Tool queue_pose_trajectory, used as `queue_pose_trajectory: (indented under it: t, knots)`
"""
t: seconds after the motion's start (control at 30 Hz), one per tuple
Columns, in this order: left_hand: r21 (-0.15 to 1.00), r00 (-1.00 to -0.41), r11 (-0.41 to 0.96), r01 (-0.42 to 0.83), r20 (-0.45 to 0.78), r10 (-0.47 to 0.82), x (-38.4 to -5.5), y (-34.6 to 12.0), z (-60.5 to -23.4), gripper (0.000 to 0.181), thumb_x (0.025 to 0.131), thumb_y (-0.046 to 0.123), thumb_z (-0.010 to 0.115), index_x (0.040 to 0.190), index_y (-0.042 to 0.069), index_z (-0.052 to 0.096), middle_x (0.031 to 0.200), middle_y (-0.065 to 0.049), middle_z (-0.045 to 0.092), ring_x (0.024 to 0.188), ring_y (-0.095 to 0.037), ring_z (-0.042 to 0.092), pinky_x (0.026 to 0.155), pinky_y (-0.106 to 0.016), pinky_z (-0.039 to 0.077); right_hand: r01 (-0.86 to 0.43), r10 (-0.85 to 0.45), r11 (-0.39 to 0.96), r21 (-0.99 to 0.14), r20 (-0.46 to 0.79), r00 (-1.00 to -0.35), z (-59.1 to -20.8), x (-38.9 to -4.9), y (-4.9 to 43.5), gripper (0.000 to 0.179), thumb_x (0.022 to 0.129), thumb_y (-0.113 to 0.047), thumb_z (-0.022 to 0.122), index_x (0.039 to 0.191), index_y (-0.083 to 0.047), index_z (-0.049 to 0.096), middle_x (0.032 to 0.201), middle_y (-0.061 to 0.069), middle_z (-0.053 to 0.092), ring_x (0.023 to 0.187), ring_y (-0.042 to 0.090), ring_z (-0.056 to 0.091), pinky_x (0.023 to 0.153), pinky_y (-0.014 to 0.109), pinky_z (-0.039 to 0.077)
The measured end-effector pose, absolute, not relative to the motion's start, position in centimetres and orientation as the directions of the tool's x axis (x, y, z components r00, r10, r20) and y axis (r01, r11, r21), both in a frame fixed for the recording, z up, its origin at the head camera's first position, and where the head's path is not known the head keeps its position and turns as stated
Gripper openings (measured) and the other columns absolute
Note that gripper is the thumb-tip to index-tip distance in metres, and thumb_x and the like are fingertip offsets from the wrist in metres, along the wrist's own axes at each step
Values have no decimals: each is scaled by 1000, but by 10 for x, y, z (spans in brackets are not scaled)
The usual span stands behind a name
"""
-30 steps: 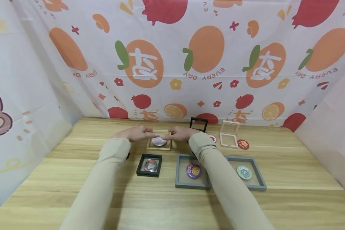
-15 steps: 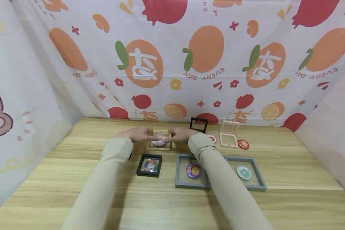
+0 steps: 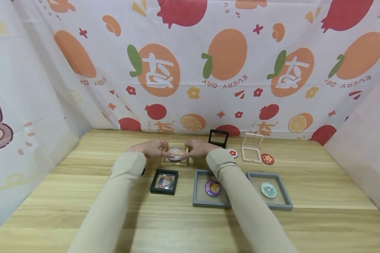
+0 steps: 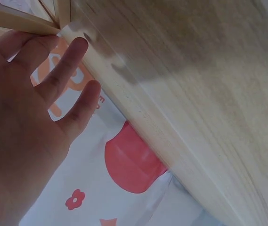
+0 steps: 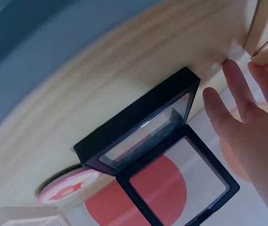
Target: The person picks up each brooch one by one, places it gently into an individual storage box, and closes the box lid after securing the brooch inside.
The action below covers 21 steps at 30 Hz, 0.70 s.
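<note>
At the back of the table a small light-wood display frame [image 3: 175,163] lies with a round pinkish badge [image 3: 176,158] inside. Its hinged lid [image 4: 23,21] is tilted over the badge. My left hand [image 3: 150,149] pinches the lid's left side, thumb in front and fingers behind; ring and little fingers stretch out free in the left wrist view. On the other side, my right hand [image 3: 198,148] holds the lid likewise, its thumb near the left thumb. The right wrist view has the right fingertips [image 5: 257,70] at the frame's corner; the thumb is hidden there.
Beside the right hand stands an opened black frame [image 5: 138,122] with a red-and-white badge [image 3: 232,153]. Further right are an opened pale frame [image 3: 252,154] and a red badge [image 3: 267,159]. In front lie a black frame [image 3: 155,191] and two grey frames [image 3: 194,189], [image 3: 285,191] holding badges.
Both thumbs have come down and toward me, and the lid has tilted lower over the pinkish badge. The other frames have stayed in place.
</note>
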<state>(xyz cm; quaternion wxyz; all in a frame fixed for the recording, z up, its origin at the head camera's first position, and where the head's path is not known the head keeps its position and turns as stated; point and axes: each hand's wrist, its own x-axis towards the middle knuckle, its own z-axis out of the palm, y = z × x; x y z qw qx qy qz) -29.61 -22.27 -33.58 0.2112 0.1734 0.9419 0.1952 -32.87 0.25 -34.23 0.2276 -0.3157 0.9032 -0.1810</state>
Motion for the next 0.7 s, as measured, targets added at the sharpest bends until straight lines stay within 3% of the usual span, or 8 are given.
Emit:
queue_pose_trajectory:
  t: [0.13,0.3,0.53,0.7]
  knots:
    - [451,-857,865,221,-333,393,-295,-222,-336,81,99,55,58,152,-4,40,159,-27,31,144,-45,32,114,-60,30,-480,-649,735,-479,-289,-704,-341,-329,3,70,96,-43,67,147,2,48,153,18,45,138,31,45,113,43,37]
    - [452,-865,870,197,-338,371,-294,-222,-337,82,98,55,59,153,-2,38,159,-27,31,145,-45,31,114,-61,29,-446,-630,744,-497,-301,-716,-341,-326,3,77,96,-42,68,153,2,40,160,18,34,146,32,33,118,44,29]
    - [444,-867,877,185,-346,358,-293,-220,-336,61,96,54,64,132,5,55,145,-27,49,132,-43,46,107,-59,39,-407,-601,766,-498,-330,-728,-340,-324,1,84,94,-42,70,156,1,33,162,18,27,148,32,29,120,44,25]
    - [434,-865,884,170,-364,345,-292,-219,-335,54,94,56,66,120,9,57,133,-22,56,120,-38,53,99,-57,45,-430,-604,776,-462,-347,-717,-336,-323,1,85,93,-42,72,157,-1,33,162,16,29,148,31,29,119,44,26]
